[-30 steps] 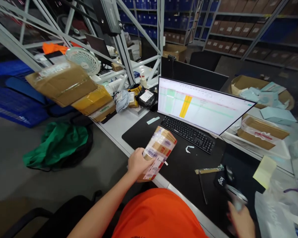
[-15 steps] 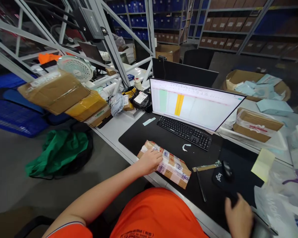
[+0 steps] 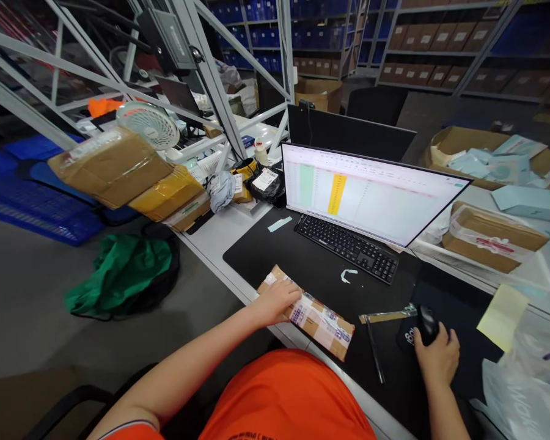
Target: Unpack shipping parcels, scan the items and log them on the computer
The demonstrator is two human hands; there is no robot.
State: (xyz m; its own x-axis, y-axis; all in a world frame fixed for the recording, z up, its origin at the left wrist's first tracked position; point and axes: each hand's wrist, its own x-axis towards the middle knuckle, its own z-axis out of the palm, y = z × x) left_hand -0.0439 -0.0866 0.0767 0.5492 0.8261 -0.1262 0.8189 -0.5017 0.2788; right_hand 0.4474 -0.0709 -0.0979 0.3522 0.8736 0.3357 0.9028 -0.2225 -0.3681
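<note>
We wore an orange shirt, small dark lettering, short sleeve edged pale and dark, bare left hand, bare right hand

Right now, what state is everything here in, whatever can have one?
Parcel, taped, lying flat
Left grip, resting on the parcel
Right grip, on the mouse
Monitor, on, showing a spreadsheet
Fan, can't tell whether running
Green bag, crumpled
Near-right carton, taped
Far-right box, open, pale packs inside

Left fingers on parcel, apparently cardboard
</note>
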